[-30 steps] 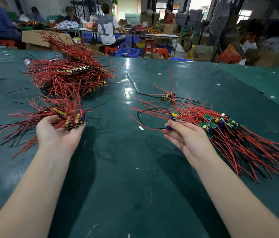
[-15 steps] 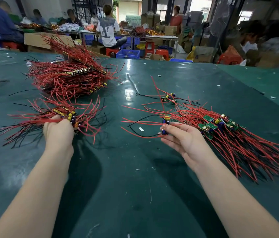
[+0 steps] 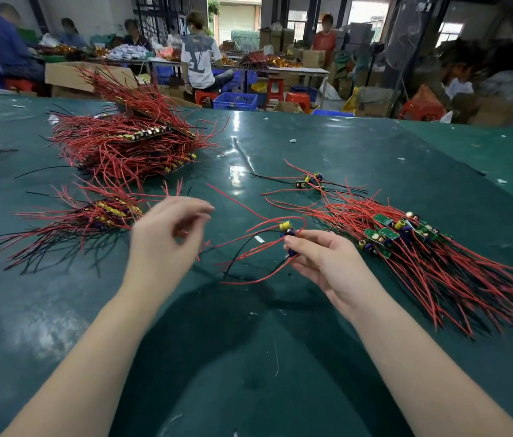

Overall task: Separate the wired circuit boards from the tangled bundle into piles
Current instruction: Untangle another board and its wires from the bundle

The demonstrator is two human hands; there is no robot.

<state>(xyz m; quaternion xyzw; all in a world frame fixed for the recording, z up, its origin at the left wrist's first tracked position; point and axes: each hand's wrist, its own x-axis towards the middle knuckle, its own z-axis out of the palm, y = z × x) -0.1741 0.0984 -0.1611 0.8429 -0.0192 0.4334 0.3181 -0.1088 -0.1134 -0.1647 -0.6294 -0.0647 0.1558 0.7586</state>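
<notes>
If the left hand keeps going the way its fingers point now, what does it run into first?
Likely the red wires trailing from the single board pinched in the right hand. The left hand points right, fingers loosely spread, holding nothing. Its height above the table is unclear, so it might pass over them.

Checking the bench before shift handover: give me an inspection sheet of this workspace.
Surface: dark green glossy table cover, small white scraps on it.
Job's things: tangled bundle of red-wired green boards at right; small sorted pile and large stacked pile at left; single wired board.
Clutter: loose pair of boards.
Grippers: right hand pinches the single board; left hand blurred, holds nothing.
Cables: nothing seen beyond the boards' wires.
Surroundings: workers, cardboard boxes, blue crate.
</notes>
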